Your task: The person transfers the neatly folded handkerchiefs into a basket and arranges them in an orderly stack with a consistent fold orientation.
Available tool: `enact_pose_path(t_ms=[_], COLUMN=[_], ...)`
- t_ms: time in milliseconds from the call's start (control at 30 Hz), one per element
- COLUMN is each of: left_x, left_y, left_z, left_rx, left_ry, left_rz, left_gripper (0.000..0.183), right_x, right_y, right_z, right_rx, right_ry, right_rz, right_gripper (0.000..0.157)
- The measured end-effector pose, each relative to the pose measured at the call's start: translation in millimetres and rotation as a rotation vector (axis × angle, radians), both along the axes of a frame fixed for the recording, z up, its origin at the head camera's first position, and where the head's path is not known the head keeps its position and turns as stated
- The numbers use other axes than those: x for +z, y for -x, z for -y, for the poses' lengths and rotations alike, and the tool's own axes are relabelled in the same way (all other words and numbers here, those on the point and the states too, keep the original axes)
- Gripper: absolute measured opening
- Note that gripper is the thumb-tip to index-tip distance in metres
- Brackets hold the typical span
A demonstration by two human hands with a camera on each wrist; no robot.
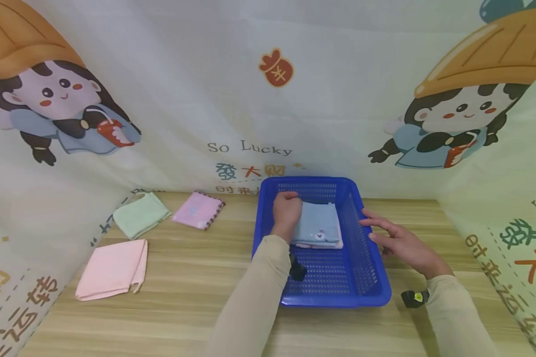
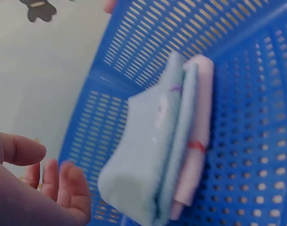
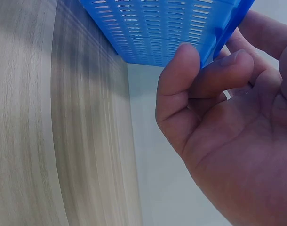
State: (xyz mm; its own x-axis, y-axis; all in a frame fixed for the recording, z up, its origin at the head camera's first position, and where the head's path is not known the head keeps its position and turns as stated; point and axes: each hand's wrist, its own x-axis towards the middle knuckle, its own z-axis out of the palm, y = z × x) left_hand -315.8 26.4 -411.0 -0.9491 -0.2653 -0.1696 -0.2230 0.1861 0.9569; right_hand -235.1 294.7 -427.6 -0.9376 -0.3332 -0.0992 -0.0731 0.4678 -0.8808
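Observation:
In the head view, my left hand (image 1: 287, 210) is inside the blue plastic basket (image 1: 323, 299), beside the left edge of a folded light blue towel (image 1: 314, 220). The left wrist view shows that hand's thumb and loosely bent fingers (image 2: 75, 190) apart, with nothing between them. Under the blue towel lies a folded pink towel (image 2: 200, 103), showing as a thin edge. My right hand (image 1: 404, 245) is at the basket's right rim, its fingertips at the outside of the edge. In the right wrist view its relaxed fingers (image 3: 174, 89) bend near the rim without gripping it.
Left of the basket on the wood-grain table (image 1: 196, 297) lie a folded green towel (image 1: 142, 215), a purple towel with a striped edge (image 1: 199, 210) and a larger pink towel (image 1: 112, 270). A printed cloth backdrop (image 1: 330, 124) encloses the back and sides.

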Motion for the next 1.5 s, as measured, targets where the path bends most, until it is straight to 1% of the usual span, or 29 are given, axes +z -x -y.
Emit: enact_pose_path(t_ms=[67,167,267,300,400,500,567,667,733,867,1000,1100,1233,1367,1433,1500], left_x=[4.9,15.6,30.8,36.8,55.4,71.8,80.0,86.7,87.7,85.5,83.0,79.9,72.5,63.4,57.9,51.7], left_y=[-1.7,-4.9,-7.8,-9.0,-10.5,-10.9,-11.0,-11.9,-13.3,-15.6,-16.5,-15.2,-12.7,-10.8,-10.6,-9.9], left_z=[-1.9,-3.1,-2.1,-1.2,3.7,12.2,19.2,30.2,37.7,53.0,70.3,83.9,100.6,116.5,125.7,136.0], left_rx=[0.003,-0.016,-0.052,-0.068,-0.113,-0.153,-0.171,-0.184,-0.188,-0.182,-0.164,-0.143,-0.114,-0.067,-0.053,-0.041], left_ry=[-0.065,-0.193,-0.294,-0.314,-0.342,-0.339,-0.321,-0.292,-0.267,-0.208,-0.137,-0.102,-0.066,-0.012,0.023,0.058], left_rz=[-0.02,-0.032,-0.045,-0.047,-0.079,-0.127,-0.157,-0.185,-0.19,-0.209,-0.223,-0.218,-0.227,-0.245,-0.242,-0.222], left_gripper=[0.028,0.026,0.027,0.027,0.029,0.029,0.03,0.033,0.035,0.031,0.028,0.027,0.027,0.029,0.031,0.033], right_x=[0.3,0.2,-0.5,-0.8,-1.3,-1.2,-0.7,0.3,1.0,2.0,2.5,2.4,0.9,-0.7,-1.1,-1.6], right_y=[-1.0,-1.6,-2.1,-2.4,-3.3,-3.6,-3.7,-3.8,-3.9,-4.2,-4.1,-3.1,-1.3,0.9,1.9,2.9], right_z=[-1.0,-1.8,-2.5,-2.8,-3.7,-4.2,-4.3,-4.4,-4.4,-4.5,-4.8,-4.9,-5.0,-4.9,-5.0,-5.5], right_rx=[-0.002,0.0,0.001,0.0,-0.001,-0.001,-0.002,-0.002,0.001,0.006,0.021,0.031,0.03,0.033,0.037,0.043], right_ry=[-0.001,0.0,-0.002,-0.002,0.001,0.006,0.008,0.007,0.003,-0.012,-0.005,-0.013,-0.048,-0.065,-0.07,-0.07], right_rz=[-0.003,-0.003,0.0,0.001,0.001,-0.001,-0.002,0.002,0.005,0.008,0.007,-0.006,-0.039,-0.062,-0.062,-0.06], right_gripper=[0.05,0.05,0.049,0.049,0.049,0.049,0.049,0.049,0.049,0.05,0.05,0.05,0.048,0.047,0.047,0.046])
